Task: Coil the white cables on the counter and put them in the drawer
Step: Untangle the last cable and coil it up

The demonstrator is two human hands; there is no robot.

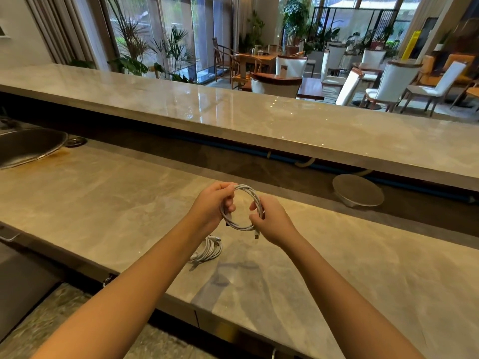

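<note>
A white cable [247, 193] is wound into a round coil and held above the marble counter [103, 203]. My left hand [211, 206] grips the coil's left side, and my right hand [272, 218] pinches its right side, with a plug end hanging just below the fingers. A second white cable [208, 251] lies on the counter in a loose bundle, below my left wrist and partly hidden by my forearm. No open drawer shows; drawer fronts run under the counter's near edge.
A metal sink [28, 146] with a drain fitting sits at the far left. A round silver disc [357, 190] stands at the back right under the raised bar top [259, 117]. A drawer handle [10, 235] shows at the left edge.
</note>
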